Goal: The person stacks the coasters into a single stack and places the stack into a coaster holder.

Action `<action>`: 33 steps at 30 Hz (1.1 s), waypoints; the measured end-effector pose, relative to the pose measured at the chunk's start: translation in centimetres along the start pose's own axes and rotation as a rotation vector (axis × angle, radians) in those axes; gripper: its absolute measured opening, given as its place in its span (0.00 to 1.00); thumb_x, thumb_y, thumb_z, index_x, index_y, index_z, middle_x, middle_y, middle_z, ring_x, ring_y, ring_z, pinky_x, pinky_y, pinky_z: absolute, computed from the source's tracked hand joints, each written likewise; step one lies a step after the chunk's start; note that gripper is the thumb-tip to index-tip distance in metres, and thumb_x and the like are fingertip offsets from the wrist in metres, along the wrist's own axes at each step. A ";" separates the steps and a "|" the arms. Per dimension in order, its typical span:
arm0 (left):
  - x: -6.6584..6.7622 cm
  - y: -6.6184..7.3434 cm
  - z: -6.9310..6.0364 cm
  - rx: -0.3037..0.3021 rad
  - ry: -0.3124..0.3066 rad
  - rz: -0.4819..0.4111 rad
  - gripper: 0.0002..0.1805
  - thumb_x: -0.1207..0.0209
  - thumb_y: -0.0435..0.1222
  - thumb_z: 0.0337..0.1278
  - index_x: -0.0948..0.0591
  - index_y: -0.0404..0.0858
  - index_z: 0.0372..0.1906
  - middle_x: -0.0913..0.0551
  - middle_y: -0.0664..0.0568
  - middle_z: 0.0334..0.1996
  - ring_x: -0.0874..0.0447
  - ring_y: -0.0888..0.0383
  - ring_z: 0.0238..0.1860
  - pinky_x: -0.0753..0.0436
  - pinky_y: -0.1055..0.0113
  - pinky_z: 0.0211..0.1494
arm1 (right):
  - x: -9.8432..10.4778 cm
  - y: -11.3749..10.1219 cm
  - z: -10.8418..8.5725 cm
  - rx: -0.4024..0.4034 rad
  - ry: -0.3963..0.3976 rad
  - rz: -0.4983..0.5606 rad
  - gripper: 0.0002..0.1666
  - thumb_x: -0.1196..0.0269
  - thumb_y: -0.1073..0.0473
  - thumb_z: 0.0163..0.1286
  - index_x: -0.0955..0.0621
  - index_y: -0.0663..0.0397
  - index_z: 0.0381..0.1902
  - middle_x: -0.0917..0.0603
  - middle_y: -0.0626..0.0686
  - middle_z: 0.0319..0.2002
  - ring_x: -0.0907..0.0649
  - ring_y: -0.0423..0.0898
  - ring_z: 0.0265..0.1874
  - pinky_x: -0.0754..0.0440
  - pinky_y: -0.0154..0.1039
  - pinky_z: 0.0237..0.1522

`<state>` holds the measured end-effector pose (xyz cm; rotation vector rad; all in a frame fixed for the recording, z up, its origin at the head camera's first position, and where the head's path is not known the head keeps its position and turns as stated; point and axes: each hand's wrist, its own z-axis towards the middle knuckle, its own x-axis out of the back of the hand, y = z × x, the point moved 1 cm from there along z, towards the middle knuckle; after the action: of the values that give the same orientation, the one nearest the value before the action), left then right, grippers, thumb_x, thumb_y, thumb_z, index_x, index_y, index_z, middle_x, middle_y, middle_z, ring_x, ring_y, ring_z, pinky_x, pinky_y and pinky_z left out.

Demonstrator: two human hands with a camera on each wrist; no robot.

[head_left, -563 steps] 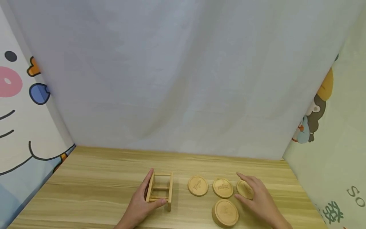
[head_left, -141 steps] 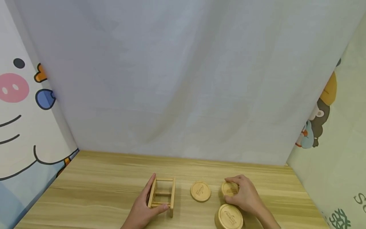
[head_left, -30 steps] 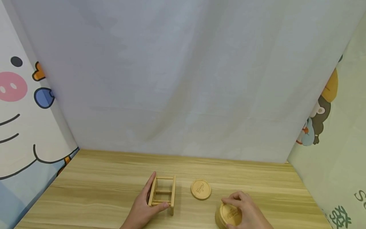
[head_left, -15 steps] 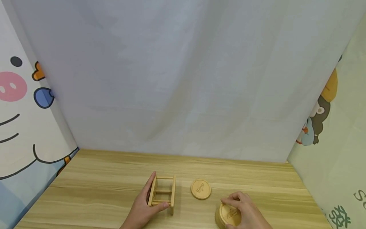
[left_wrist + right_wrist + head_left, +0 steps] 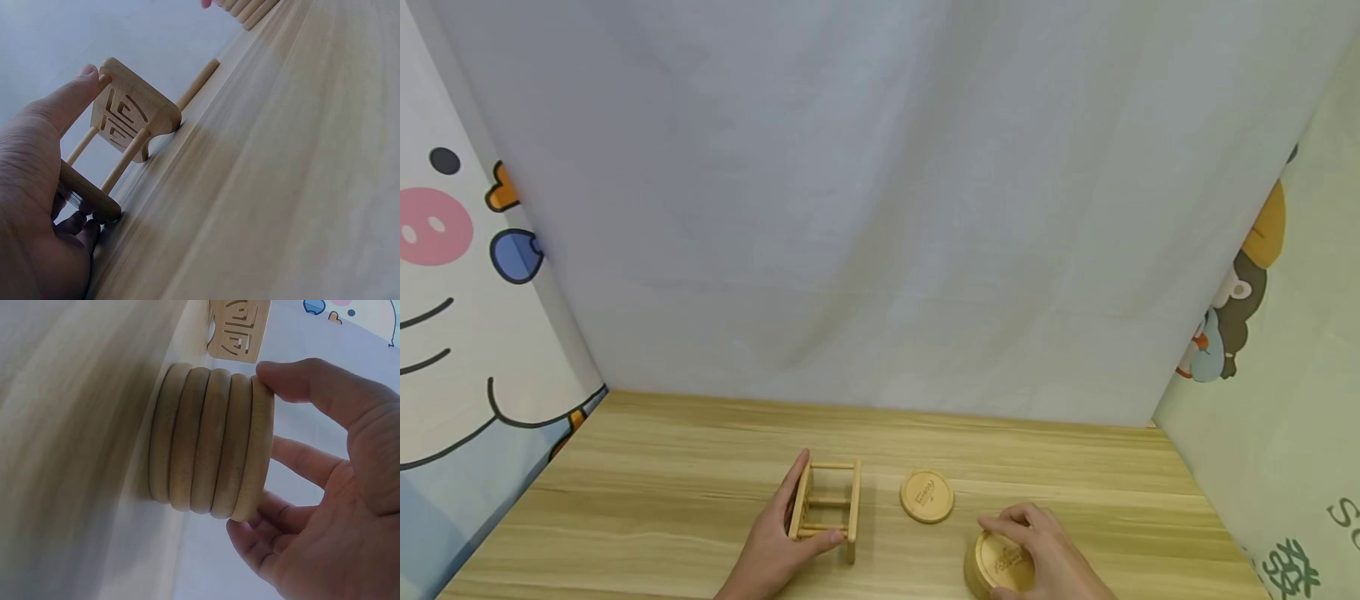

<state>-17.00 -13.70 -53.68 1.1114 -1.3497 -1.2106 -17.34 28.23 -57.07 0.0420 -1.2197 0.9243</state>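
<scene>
My left hand (image 5: 772,537) holds a small wooden coaster rack (image 5: 853,510), thumb on the near side and fingers round its left panel. The left wrist view shows the rack's far panel (image 5: 134,103) with cut-out slots, joined by round rods and standing on the table. At the front right, my right hand (image 5: 1051,554) grips the rim of the top coaster (image 5: 1006,562) between thumb and fingers. Beneath it, several round wooden coasters make an upright stack (image 5: 209,444), its edges slightly uneven. One loose coaster (image 5: 927,497) lies flat between rack and stack, engraved side up.
The wood-grain table (image 5: 700,433) ends at a pale grey cloth (image 5: 865,250) along the back. Printed cartoon cloths hang at the left (image 5: 512,350) and right (image 5: 1277,433).
The coasters that lay right of the loose one now sit on the front stack; my right hand brought the last of them over. Over the past second hardly anything moves. My left hand stays on the rack.
</scene>
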 end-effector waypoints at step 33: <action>0.0 0.2 0.0 -0.010 -0.017 -0.043 0.65 0.17 0.37 0.59 0.48 0.54 0.93 0.37 0.33 0.85 0.19 0.39 0.70 0.11 0.61 0.58 | 5.6 -9.6 3.1 -0.229 0.048 -0.009 0.37 0.16 0.46 0.64 0.12 0.48 0.68 0.17 0.45 0.58 0.17 0.51 0.54 0.16 0.50 0.49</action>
<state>-16.96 -13.67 -53.51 1.1306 -1.3373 -1.2589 -13.56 23.75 -47.15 -0.1560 -1.2731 0.7682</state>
